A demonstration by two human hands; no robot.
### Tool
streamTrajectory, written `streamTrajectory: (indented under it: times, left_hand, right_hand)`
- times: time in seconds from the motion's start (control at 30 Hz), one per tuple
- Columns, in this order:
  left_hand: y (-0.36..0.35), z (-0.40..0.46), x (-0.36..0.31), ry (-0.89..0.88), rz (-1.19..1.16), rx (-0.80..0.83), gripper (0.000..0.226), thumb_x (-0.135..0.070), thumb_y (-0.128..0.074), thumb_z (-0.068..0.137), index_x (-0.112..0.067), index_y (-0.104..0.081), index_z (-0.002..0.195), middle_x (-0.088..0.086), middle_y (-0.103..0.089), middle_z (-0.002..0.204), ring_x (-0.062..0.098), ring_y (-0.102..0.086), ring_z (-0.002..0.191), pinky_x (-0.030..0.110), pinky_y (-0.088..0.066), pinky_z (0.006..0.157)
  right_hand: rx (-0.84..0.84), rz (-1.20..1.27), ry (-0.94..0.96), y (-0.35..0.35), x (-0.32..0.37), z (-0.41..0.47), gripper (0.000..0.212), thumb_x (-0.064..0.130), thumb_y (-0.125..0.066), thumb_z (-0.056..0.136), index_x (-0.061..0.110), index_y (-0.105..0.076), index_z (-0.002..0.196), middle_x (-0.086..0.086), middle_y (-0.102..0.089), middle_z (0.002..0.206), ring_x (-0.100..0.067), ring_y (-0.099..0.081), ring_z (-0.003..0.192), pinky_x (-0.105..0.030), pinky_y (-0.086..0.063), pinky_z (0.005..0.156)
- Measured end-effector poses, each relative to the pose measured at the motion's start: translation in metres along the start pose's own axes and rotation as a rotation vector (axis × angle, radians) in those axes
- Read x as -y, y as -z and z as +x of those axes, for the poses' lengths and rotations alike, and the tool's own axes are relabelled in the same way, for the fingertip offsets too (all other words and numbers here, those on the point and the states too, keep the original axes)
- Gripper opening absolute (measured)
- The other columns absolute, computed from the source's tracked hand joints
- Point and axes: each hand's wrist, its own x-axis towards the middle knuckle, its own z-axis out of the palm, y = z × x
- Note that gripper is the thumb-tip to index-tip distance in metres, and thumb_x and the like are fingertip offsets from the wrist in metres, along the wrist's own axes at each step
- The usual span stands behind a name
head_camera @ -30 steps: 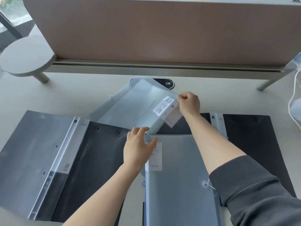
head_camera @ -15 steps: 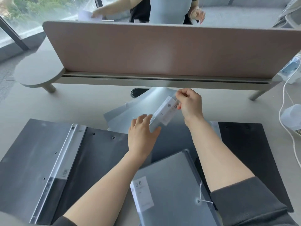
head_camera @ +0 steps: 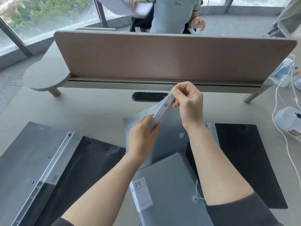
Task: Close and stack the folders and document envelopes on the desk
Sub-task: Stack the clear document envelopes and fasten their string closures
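A translucent grey document envelope (head_camera: 164, 137) lies mid-desk, its flap raised edge-on toward me. My right hand (head_camera: 189, 103) pinches the flap's upper end near the white label. My left hand (head_camera: 143, 136) grips the flap's lower end. Below them lies a closed grey folder (head_camera: 169, 185) with a white "20" label and a string button. An open dark folder (head_camera: 48, 168) with a clear spine strip lies flat at the left. Another open black folder (head_camera: 241, 157) lies at the right, partly under the envelope and my right forearm.
A pinkish divider panel (head_camera: 162, 57) stands across the desk's far edge, with a black cable port (head_camera: 149, 96) before it. White cables and a clear plastic box (head_camera: 288, 121) sit at the right. Another person is behind the divider.
The envelope flap has been lifted from lying open and flat to standing edge-on between both hands. The camera has tilted upward, showing the person beyond the divider.
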Motion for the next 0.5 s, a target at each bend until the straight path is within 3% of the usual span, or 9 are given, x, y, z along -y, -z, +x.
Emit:
streamTrajectory:
  times: [0.1, 0.2, 0.27, 0.33, 0.5]
  left_hand:
    - [0.012, 0.004, -0.01, -0.03, -0.082, -0.069, 0.016, -0.02, -0.065, 0.091, -0.026, -0.055, 0.08, -0.017, -0.041, 0.055, -0.004, -0.044, 0.057, 0.016, -0.029, 0.051]
    - [0.026, 0.01, -0.021, -0.045, -0.128, -0.105, 0.02, -0.024, -0.064, 0.092, -0.028, -0.052, 0.076, -0.01, -0.04, 0.053, 0.007, -0.039, 0.052, 0.02, -0.025, 0.05]
    - [0.039, 0.012, -0.032, -0.057, -0.198, -0.127, 0.032, -0.024, -0.063, 0.093, -0.034, -0.044, 0.07, -0.009, -0.039, 0.052, 0.012, -0.032, 0.05, 0.019, -0.023, 0.048]
    - [0.054, 0.015, -0.042, -0.044, -0.263, -0.157, 0.038, -0.023, -0.062, 0.094, -0.03, -0.038, 0.065, -0.01, -0.037, 0.052, 0.011, -0.027, 0.051, 0.021, -0.022, 0.047]
    - [0.092, 0.01, -0.077, -0.046, -0.45, -0.249, 0.029, -0.018, -0.063, 0.094, -0.013, -0.049, 0.069, -0.013, -0.043, 0.053, 0.003, -0.034, 0.05, 0.02, -0.031, 0.048]
  right_hand:
    - [0.028, -0.023, 0.101, -0.002, 0.024, -0.002, 0.016, 0.001, -0.059, 0.092, 0.012, -0.062, 0.082, -0.004, -0.06, 0.076, -0.012, -0.051, 0.054, -0.023, -0.048, 0.054]
    - [0.019, -0.036, 0.17, 0.001, 0.044, -0.006, 0.014, -0.002, -0.058, 0.093, 0.01, -0.065, 0.096, -0.017, -0.063, 0.106, -0.018, -0.053, 0.059, -0.022, -0.051, 0.059]
    - [-0.023, -0.04, 0.193, 0.007, 0.055, -0.011, 0.017, -0.001, -0.057, 0.093, 0.01, -0.065, 0.103, -0.014, -0.062, 0.115, -0.02, -0.054, 0.06, -0.024, -0.053, 0.061]
    - [-0.069, -0.043, 0.186, 0.014, 0.061, -0.017, 0.018, -0.001, -0.057, 0.093, 0.009, -0.065, 0.106, -0.008, -0.062, 0.112, -0.019, -0.054, 0.06, -0.026, -0.054, 0.061]
    - [-0.178, -0.045, 0.143, 0.041, 0.064, -0.04, 0.02, 0.001, -0.055, 0.094, 0.012, -0.065, 0.108, -0.001, -0.059, 0.093, -0.018, -0.052, 0.067, -0.023, -0.051, 0.052]
